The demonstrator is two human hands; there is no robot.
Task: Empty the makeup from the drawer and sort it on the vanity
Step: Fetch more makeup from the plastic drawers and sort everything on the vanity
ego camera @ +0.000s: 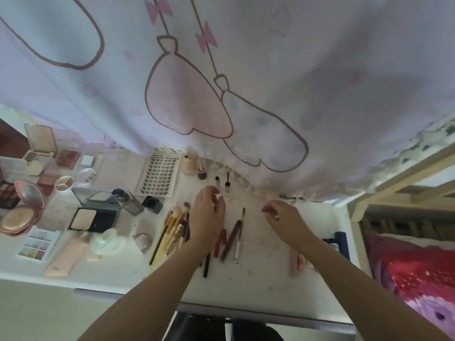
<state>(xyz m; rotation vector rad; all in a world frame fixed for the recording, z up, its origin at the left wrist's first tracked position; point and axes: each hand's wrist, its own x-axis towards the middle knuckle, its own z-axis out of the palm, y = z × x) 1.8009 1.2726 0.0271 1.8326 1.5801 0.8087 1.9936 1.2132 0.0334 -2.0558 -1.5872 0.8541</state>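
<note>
makeup: I am seeing lip pencils (231, 236) and brushes (172, 230) lying mid-vanity (266, 274), compacts toward its left edge | hands: left hand (208, 212) and right hand (283, 217) are hovering, loosely curled, holding nothing | risk: I am judging a sweeping wrist could be rolling pencils off the near edge

— Is anything showing readable lettering?
— The lash card (159, 175) is showing "XOYO" along its top edge, and the round clear lid (86, 177) is reading "bibi". Nothing else is legible.
</note>
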